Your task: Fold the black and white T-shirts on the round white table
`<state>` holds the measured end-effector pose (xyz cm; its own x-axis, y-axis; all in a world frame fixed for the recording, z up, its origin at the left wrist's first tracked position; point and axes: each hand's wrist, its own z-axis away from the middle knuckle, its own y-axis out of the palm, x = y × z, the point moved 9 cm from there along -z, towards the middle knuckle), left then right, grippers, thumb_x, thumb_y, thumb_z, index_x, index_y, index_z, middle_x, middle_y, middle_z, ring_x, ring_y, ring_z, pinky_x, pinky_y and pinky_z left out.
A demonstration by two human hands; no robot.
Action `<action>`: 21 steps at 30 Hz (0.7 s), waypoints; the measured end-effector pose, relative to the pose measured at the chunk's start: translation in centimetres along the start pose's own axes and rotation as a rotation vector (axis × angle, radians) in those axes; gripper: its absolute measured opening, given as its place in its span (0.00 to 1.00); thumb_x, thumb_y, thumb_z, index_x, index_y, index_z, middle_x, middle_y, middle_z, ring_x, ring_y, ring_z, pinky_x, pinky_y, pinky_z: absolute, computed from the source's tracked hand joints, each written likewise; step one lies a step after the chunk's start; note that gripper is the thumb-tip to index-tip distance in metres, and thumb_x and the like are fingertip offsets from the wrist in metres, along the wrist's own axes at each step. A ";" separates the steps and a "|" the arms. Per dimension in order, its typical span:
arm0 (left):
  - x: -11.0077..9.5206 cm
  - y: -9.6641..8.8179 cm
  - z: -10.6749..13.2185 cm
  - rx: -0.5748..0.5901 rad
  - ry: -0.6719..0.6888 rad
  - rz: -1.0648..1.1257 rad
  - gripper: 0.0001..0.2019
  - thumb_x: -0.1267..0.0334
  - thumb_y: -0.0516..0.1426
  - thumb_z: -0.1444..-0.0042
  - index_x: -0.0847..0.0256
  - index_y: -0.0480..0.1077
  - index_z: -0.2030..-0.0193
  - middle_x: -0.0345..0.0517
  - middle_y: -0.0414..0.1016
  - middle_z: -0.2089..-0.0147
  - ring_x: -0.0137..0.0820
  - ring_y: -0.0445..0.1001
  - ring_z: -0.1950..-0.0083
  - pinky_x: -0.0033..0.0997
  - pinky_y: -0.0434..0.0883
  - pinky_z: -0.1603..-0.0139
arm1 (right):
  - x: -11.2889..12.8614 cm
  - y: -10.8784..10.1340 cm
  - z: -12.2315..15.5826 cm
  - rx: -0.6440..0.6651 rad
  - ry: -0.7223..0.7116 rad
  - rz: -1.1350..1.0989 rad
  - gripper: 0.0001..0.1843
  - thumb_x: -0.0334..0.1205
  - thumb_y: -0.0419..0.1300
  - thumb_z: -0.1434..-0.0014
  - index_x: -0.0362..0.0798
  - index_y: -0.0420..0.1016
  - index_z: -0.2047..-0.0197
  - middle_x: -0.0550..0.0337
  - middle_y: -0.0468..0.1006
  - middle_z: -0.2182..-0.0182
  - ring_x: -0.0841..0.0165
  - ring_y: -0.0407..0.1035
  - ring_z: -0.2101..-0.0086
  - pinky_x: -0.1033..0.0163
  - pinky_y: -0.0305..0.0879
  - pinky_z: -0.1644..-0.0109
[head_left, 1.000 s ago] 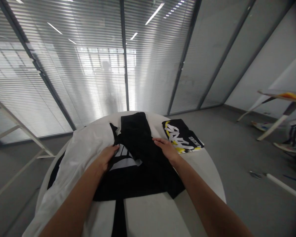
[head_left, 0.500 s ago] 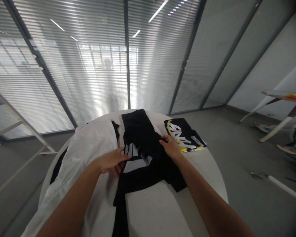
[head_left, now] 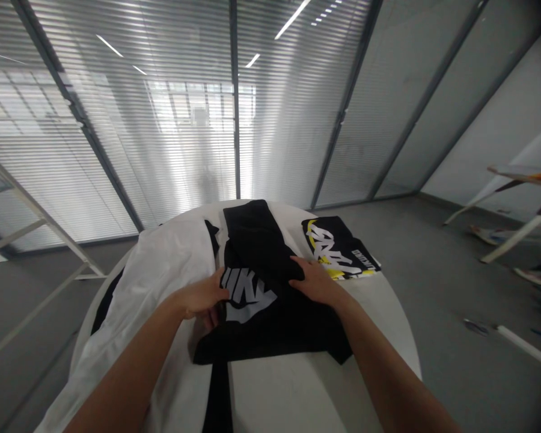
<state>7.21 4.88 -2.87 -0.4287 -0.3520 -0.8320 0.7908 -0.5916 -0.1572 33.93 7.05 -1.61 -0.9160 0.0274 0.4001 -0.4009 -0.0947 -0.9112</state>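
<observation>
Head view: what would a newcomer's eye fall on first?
Probably the pale grey print on the black garment in the middle of the round white table, with the left hand at its left edge and the right hand on its right part. Next, perhaps, the folded black item with white and yellow graphics toward the table's right side, and the bright blinds behind.

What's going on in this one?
A person handles a black garment with a grey print, spread on a white table. The left hand holds its edge beside the print; the right hand touches the opposite side. White cloth lies to the left, a folded black piece with white-and-yellow graphics to the right.
</observation>
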 end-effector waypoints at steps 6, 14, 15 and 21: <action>-1.1 0.8 0.9 0.101 0.013 0.110 0.55 0.53 0.61 0.46 0.53 0.20 0.29 0.46 0.77 0.64 0.36 0.78 0.74 0.31 0.74 0.77 | 0.8 -0.3 -0.3 -0.134 0.026 -0.050 0.35 0.38 0.59 0.43 0.49 0.56 0.33 0.45 0.62 0.45 0.58 0.65 0.47 0.56 0.58 0.43; -0.9 3.3 1.8 0.370 0.009 0.072 0.48 0.65 0.62 0.46 0.47 0.35 0.28 0.47 0.79 0.58 0.33 0.79 0.74 0.28 0.75 0.76 | 0.7 -1.2 -0.3 -0.338 0.052 0.015 0.26 0.37 0.59 0.42 0.51 0.63 0.40 0.45 0.56 0.42 0.56 0.66 0.49 0.54 0.63 0.49; -1.0 3.6 1.9 0.412 0.010 0.106 0.41 0.65 0.60 0.45 0.50 0.44 0.29 0.47 0.79 0.61 0.33 0.79 0.74 0.28 0.75 0.77 | 0.7 -1.4 -0.2 -0.346 0.045 0.030 0.25 0.37 0.59 0.43 0.51 0.64 0.41 0.45 0.56 0.42 0.55 0.65 0.49 0.53 0.63 0.49; -1.9 1.0 0.7 0.260 0.125 0.348 0.14 0.67 0.55 0.47 0.63 0.67 0.52 0.40 0.73 0.75 0.31 0.75 0.78 0.24 0.71 0.82 | 1.4 -3.2 0.8 -0.416 -0.007 0.104 0.25 0.41 0.61 0.44 0.49 0.66 0.42 0.44 0.60 0.44 0.53 0.60 0.46 0.51 0.59 0.46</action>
<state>8.58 4.47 -1.07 -0.0880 -0.4819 -0.8718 0.7359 -0.6213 0.2692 33.97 6.57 1.93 -0.9524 0.0317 0.3032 -0.2786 0.3132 -0.9079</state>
